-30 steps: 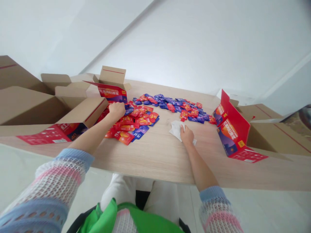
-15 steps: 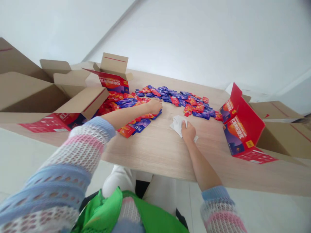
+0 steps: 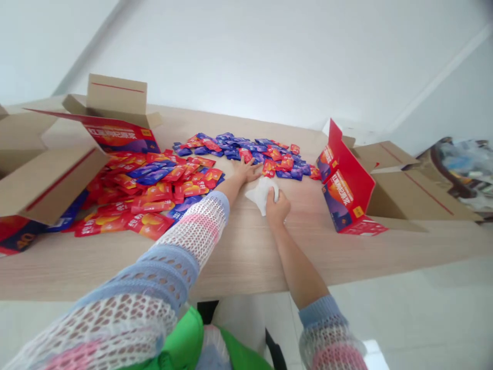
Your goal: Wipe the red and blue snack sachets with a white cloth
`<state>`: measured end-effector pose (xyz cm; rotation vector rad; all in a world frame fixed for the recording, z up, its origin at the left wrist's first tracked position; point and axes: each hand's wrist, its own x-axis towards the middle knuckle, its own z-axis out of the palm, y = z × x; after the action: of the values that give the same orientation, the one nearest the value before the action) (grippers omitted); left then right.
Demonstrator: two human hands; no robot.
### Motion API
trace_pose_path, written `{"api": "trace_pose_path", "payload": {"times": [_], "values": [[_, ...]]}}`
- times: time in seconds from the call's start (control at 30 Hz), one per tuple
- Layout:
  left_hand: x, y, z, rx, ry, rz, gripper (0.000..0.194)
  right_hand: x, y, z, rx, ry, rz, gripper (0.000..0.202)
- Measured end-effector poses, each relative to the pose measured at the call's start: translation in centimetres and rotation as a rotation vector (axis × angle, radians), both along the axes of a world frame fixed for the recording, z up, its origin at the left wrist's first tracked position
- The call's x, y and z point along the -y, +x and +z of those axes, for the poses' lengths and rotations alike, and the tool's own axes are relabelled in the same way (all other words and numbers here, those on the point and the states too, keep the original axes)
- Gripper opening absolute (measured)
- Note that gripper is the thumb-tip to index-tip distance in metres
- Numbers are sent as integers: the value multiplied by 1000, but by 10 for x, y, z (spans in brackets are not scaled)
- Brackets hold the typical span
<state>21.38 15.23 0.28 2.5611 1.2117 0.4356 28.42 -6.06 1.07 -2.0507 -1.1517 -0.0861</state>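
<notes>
My left hand point(image 3: 246, 170) lies with fingers spread at the near edge of a strip of small blue and red sachets point(image 3: 231, 146). Its fingertips reach the nearest sachets; whether it presses on any I cannot tell. Close by on the right, my right hand point(image 3: 278, 208) is closed around a crumpled white tissue point(image 3: 262, 194), which rests against the wooden tabletop. To the left of my left forearm spreads a bigger heap of red and blue sachets point(image 3: 154, 192), several of them partly behind my sleeve.
Open red printed cartons stand on both sides: one carton point(image 3: 119, 134) at the back left, another carton point(image 3: 57, 180) at the near left, and a carton point(image 3: 342, 195) on the right. A bin with plastic waste point(image 3: 468, 164) is beyond the table's right end. A white wall rises behind.
My left hand has moved right, off the left heap to the back strip, and its fingers are now spread. The view has turned right. The tissue stays in my right hand.
</notes>
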Motion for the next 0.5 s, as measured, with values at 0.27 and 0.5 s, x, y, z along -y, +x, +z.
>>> {"api": "trace_pose_path", "payload": {"times": [0.27,0.5], "values": [[-6,2,-8,72,22,91,65,-8,-1,-4,57,-57,108,55],[43,-32,-12,43,-59,-40,57,-9,-1,-7,78,-60,112,52]]}}
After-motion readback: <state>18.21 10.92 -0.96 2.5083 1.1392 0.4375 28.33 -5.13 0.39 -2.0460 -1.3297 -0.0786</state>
